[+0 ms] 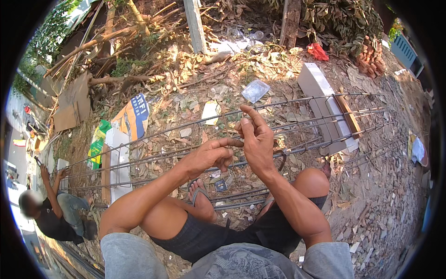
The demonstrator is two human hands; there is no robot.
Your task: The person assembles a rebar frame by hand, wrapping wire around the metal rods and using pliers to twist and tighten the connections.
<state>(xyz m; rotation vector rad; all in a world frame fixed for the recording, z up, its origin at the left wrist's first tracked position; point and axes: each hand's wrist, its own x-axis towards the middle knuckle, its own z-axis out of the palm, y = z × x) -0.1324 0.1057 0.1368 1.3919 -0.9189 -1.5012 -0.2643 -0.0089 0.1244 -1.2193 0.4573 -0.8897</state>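
A long rebar cage [174, 158] of thin steel rods tied with stirrups lies crosswise before me. Above its middle, my left hand [211, 156] has its index finger stretched toward my right palm and its other fingers curled. My right hand [257, 142] is raised beside it, thumb and index finger bent near each other at the far rod. Any thin wire in either hand is too fine to make out. Under my right wrist, a dark curved tool handle [282, 160] rests against the near rods.
Pale blocks [320, 104] with a wooden strip [347, 116] prop the right end; another pale block [118, 160] props the left. A person [55, 209] crouches at the far left, hands at the cage's end. Bricks [370, 58] are stacked at back right. Leaves and rubble litter the ground.
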